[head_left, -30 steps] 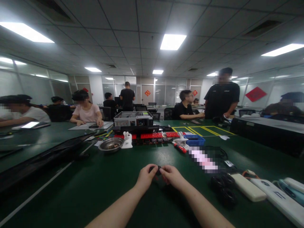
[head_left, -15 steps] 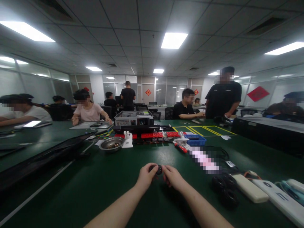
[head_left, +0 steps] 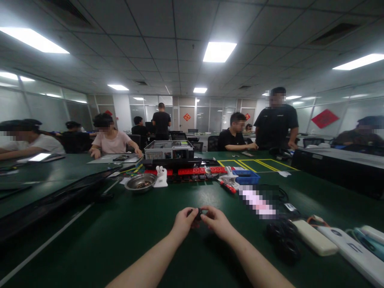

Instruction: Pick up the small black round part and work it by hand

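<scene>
Over the near part of the green table, a small black rounded part is held up in front of me; its exact kind cannot be made out. My left hand is closed on its left side, thumb lying on top. From the right, my right hand pinches the same part, with the index finger curved over its upper edge and the thumb against its side. The fingers hide much of the part.
Ahead stand a metal bowl of small brass-coloured pieces, a white clamp stand, a red-handled tool, a blue tray and an opened computer case. Black cable and a cream power bank lie right.
My right hand has moved slightly left, its index finger now curving over the black part. The standing person in black at the right has shifted a little to the left.
</scene>
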`<action>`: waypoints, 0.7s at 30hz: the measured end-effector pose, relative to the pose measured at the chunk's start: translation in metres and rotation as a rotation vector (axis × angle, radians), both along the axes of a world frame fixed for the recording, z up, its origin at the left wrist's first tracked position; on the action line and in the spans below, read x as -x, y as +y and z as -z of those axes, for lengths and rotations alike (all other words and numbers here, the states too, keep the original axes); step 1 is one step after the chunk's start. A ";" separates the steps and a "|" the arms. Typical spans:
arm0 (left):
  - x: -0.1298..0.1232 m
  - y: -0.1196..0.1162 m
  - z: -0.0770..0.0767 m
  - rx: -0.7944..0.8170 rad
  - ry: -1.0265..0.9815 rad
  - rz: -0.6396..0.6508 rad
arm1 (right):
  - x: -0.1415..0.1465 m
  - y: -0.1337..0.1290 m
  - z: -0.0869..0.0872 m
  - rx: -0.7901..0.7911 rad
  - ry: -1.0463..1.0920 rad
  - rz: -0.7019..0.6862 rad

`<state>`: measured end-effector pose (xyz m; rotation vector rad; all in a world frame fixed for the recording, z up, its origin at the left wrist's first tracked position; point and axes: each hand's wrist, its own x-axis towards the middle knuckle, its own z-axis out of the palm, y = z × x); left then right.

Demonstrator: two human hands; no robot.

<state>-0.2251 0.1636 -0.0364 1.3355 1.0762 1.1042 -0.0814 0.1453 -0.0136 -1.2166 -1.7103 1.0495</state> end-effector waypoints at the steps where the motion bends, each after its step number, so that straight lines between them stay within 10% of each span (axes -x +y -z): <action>1: 0.000 -0.002 -0.001 -0.035 0.019 -0.013 | 0.001 0.001 0.002 0.038 0.008 0.023; 8: 0.000 -0.020 -0.012 -0.360 0.205 -0.037 | 0.001 0.005 0.008 0.134 -0.017 0.040; 21: -0.001 -0.005 -0.004 -0.040 -0.042 0.014 | 0.000 -0.008 -0.009 -0.226 -0.157 0.022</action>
